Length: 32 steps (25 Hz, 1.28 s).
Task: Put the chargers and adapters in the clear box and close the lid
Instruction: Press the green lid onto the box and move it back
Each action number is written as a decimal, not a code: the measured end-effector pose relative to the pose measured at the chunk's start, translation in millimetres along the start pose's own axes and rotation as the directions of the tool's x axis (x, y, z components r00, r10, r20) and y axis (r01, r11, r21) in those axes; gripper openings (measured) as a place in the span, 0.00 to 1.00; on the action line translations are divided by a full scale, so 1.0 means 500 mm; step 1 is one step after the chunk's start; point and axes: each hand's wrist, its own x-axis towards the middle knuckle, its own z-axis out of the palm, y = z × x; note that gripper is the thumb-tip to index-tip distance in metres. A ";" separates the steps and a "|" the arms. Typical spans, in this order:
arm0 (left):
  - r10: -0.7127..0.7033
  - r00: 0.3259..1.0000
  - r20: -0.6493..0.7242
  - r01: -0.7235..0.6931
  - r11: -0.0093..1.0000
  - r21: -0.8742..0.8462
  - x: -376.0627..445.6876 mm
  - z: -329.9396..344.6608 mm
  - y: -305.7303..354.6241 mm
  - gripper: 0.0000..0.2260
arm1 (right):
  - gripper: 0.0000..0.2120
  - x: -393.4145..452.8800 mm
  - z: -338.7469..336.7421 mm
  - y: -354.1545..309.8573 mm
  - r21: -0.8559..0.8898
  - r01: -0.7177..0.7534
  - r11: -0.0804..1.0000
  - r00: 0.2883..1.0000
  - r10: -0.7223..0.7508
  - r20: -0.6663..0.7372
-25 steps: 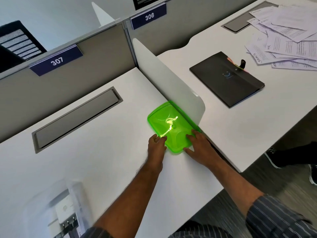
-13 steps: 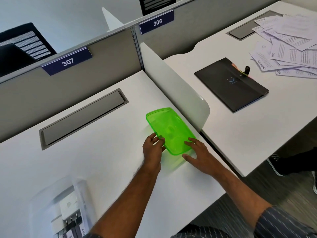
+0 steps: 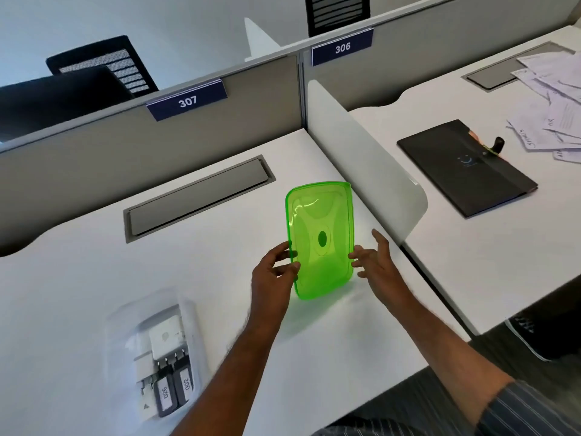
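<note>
A translucent green lid (image 3: 320, 240) is tilted up off the white desk (image 3: 78, 278), its underside facing me. My left hand (image 3: 276, 272) grips its left edge between thumb and fingers. My right hand (image 3: 375, 262) is at the lid's right edge, fingers spread, fingertips touching it. The clear box (image 3: 157, 350) sits uncovered at the lower left of the desk. Inside it lie white chargers (image 3: 163, 338) and dark adapters (image 3: 173, 388) with numbered labels.
A white divider panel (image 3: 367, 158) stands just right of the lid. Behind it lie a dark folder (image 3: 465, 168) and loose papers (image 3: 553, 99) on the neighbouring desk. A grey cable hatch (image 3: 198, 196) is set into the desk behind the lid.
The green lid lay flat on the desk beside the divider. Both hands have lifted and tipped it up, bringing it nearer me. The view has shifted so the clear box shows more fully.
</note>
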 end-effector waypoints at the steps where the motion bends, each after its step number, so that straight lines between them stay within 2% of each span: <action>1: 0.027 1.000 0.001 -0.027 0.999 0.017 -0.008 -0.022 0.003 0.23 | 0.22 0.000 0.014 -0.013 0.087 -0.046 0.995 0.999 0.044 0.024; 3: 0.084 0.996 0.000 -0.084 0.996 0.036 -0.023 -0.067 0.010 0.23 | 0.18 -0.002 0.041 -0.036 0.244 -0.156 0.957 0.984 0.129 0.121; 5: 0.130 0.991 -0.020 -0.129 0.990 0.050 -0.033 -0.116 0.015 0.21 | 0.24 -0.006 0.068 -0.056 0.355 -0.263 0.897 0.957 0.194 0.217; 7: 0.154 0.987 -0.043 -0.152 0.987 0.059 -0.040 -0.162 0.017 0.20 | 0.28 -0.014 0.094 -0.069 0.385 -0.319 0.866 0.935 0.222 0.275; 10: 0.215 0.975 -0.062 -0.211 0.975 0.068 -0.053 -0.231 0.020 0.20 | 0.29 -0.031 0.137 -0.074 0.371 -0.366 0.853 0.910 0.245 0.333; 13: 0.295 0.954 -0.057 -0.287 0.950 0.119 -0.068 -0.296 0.018 0.15 | 0.24 -0.055 0.186 -0.068 0.331 -0.390 0.859 0.888 0.256 0.382; 18: 0.331 0.941 -0.070 -0.316 0.934 0.166 -0.085 -0.403 0.001 0.13 | 0.32 -0.106 0.253 -0.049 0.266 -0.418 0.869 0.816 0.231 0.530; 21: 0.360 0.931 -0.066 -0.338 0.915 0.223 -0.098 -0.469 -0.010 0.16 | 0.29 -0.135 0.312 -0.036 0.222 -0.431 0.875 0.813 0.269 0.515; 23: 0.376 0.923 -0.080 -0.345 0.902 0.260 -0.110 -0.512 -0.017 0.17 | 0.22 -0.159 0.360 -0.030 0.203 -0.409 0.890 0.817 0.259 0.515; 25: 0.353 0.932 -0.087 -0.330 0.921 0.207 -0.121 -0.547 -0.029 0.19 | 0.10 -0.183 0.394 -0.019 0.156 -0.332 0.930 0.831 0.210 0.515; 26: 0.325 0.941 -0.094 -0.306 0.936 0.171 -0.127 -0.566 -0.035 0.22 | 0.09 -0.195 0.413 -0.011 0.138 -0.291 0.947 0.843 0.185 0.505; 28: 0.236 0.964 -0.124 -0.224 0.969 0.105 -0.134 -0.601 -0.046 0.27 | 0.18 -0.219 0.449 0.000 0.120 -0.242 0.963 0.860 0.156 0.486; 30: 0.129 0.979 -0.156 -0.125 0.992 0.034 -0.139 -0.634 -0.062 0.25 | 0.23 -0.240 0.486 0.004 0.105 -0.233 0.967 0.862 0.155 0.483; 32: 0.074 0.981 -0.181 -0.071 0.997 0.023 -0.149 -0.664 -0.080 0.22 | 0.25 -0.256 0.518 0.010 0.090 -0.242 0.966 0.860 0.170 0.481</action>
